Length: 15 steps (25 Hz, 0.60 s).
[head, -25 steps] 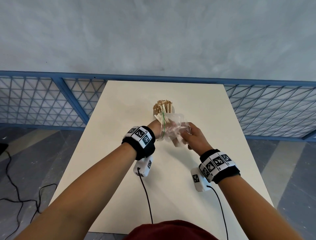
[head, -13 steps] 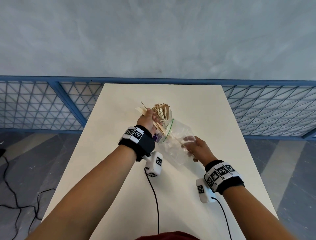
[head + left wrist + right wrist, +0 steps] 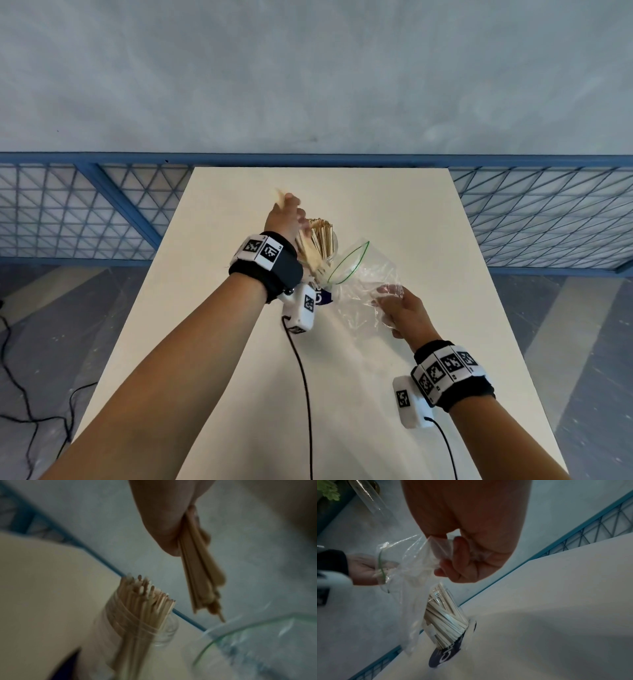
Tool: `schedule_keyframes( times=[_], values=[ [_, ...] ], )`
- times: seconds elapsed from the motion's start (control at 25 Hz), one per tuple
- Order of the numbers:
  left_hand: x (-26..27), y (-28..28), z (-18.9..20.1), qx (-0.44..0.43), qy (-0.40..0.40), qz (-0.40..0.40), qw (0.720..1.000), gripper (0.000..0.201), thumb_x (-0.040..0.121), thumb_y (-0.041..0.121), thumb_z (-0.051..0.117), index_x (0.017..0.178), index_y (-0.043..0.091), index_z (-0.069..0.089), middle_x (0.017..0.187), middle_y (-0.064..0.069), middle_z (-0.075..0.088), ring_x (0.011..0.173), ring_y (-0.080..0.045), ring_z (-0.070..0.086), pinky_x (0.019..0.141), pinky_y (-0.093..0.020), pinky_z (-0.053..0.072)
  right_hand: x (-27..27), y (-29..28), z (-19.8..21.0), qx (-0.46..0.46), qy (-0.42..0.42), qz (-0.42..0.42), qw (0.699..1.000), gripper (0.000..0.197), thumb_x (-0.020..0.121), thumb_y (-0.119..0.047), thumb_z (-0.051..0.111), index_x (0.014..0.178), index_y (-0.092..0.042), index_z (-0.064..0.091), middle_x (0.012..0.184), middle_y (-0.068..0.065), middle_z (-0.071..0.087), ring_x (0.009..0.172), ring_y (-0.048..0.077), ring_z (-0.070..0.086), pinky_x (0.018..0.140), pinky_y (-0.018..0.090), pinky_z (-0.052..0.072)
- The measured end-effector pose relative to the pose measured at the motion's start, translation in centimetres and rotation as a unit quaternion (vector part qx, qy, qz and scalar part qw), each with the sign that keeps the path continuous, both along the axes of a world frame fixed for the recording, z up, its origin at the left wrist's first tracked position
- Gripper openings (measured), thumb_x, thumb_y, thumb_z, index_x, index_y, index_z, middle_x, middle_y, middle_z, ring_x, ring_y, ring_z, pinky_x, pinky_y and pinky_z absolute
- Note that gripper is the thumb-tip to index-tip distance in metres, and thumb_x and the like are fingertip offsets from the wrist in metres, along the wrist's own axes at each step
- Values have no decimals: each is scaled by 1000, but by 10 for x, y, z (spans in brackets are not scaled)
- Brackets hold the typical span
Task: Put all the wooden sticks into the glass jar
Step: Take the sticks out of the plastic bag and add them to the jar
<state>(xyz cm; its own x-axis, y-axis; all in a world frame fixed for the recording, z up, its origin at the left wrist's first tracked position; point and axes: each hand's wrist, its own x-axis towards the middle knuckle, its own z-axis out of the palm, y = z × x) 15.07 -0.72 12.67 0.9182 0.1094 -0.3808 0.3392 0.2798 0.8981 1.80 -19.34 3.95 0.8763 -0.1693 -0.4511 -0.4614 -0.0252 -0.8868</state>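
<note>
Two hands are busy above the table [image 3: 394, 219]. The left hand [image 3: 282, 219] grips a bundle of wooden sticks [image 3: 197, 566] over the stick-packed glass jar [image 3: 137, 626], which stands mid-table toward the far edge. The right hand [image 3: 406, 310] pinches a clear zip bag [image 3: 363, 274], just beside the jar.

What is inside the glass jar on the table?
The glass jar holds a dense bunch of wooden sticks standing upright, tips above the rim. Its bottom is hidden by the sticks and the plastic bag.
</note>
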Motion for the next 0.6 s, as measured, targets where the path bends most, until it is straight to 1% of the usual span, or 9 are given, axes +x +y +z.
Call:
schedule_keyframes(
  times=[0.04, 0.12, 0.2, 0.28, 0.36, 0.44, 0.48, 0.56, 0.6],
  values=[
    [-3, 0, -1, 115, -6, -80, 990, 29, 96, 37, 39, 82, 15, 52, 61, 4, 44, 44, -8, 40, 41, -22, 41, 3, 0, 2, 1, -5, -1, 1000, 22, 76, -22, 55, 98, -20, 60, 82, 2, 63, 40, 3, 41, 43, 16, 26],
    [-12, -5, -7, 279, -5, -217, 936, 29, 90, 42, 50, 98, 15, 56, 64, 3, 47, 46, -10, 43, 40, -19, 42, 10, 0, 7, 9, -18, 2, 1000, 28, 70, -27, 54, 97, -21, 60, 82, 4, 62, 39, 1, 42, 42, 15, 28],
    [-15, -11, -19, 332, 15, -292, 897, 34, 82, 41, 63, 101, 13, 58, 59, 1, 50, 46, -13, 46, 42, -21, 44, 15, 2, 11, 45, -46, -3, 998, 26, 69, -24, 54, 94, -20, 58, 77, 3, 62, 37, 0, 41, 39, 12, 28],
    [-16, -17, -30, 349, 45, -335, 874, 39, 76, 35, 72, 98, 4, 60, 65, -3, 58, 53, -17, 53, 54, -30, 49, 19, 6, 14, 81, -72, -16, 994, 17, 73, -17, 57, 89, -20, 57, 72, 1, 62, 35, -1, 41, 35, 10, 28],
    [-18, -20, -34, 353, 56, -341, 870, 33, 75, 29, 74, 94, 5, 60, 73, -5, 62, 62, -20, 57, 62, -31, 51, 23, 9, 14, 71, -68, -25, 995, 15, 82, -9, 60, 85, -22, 56, 74, 2, 61, 35, -1, 41, 35, 10, 28],
    [-20, -22, -35, 352, 41, -314, 881, 24, 77, 30, 73, 84, 10, 61, 81, -9, 64, 74, -24, 60, 72, -32, 51, 25, 10, 11, 47, -56, -19, 997, 19, 89, -6, 53, 85, -25, 54, 77, 2, 60, 35, -1, 41, 37, 10, 27],
    [-21, -22, -35, 342, 34, -301, 889, 23, 77, 32, 72, 84, 11, 63, 86, -10, 66, 80, -25, 61, 78, -33, 51, 26, 11, 9, 43, -54, -14, 998, 21, 90, -6, 51, 85, -26, 54, 78, 1, 61, 36, -1, 42, 37, 10, 27],
    [-21, -23, -37, 322, 30, -301, 897, 32, 79, 35, 69, 96, 8, 68, 101, -11, 69, 95, -26, 63, 89, -33, 50, 26, 12, 8, 39, -58, -8, 998, 21, 91, -6, 50, 85, -26, 53, 78, -1, 62, 36, -1, 42, 36, 11, 27],
    [-21, -25, -38, 321, 28, -311, 894, 35, 81, 36, 66, 102, 8, 68, 106, -11, 69, 98, -25, 63, 90, -33, 50, 25, 13, 9, 36, -60, -5, 998, 22, 91, -6, 50, 85, -27, 52, 78, -2, 62, 36, -2, 43, 35, 12, 28]
  ],
)
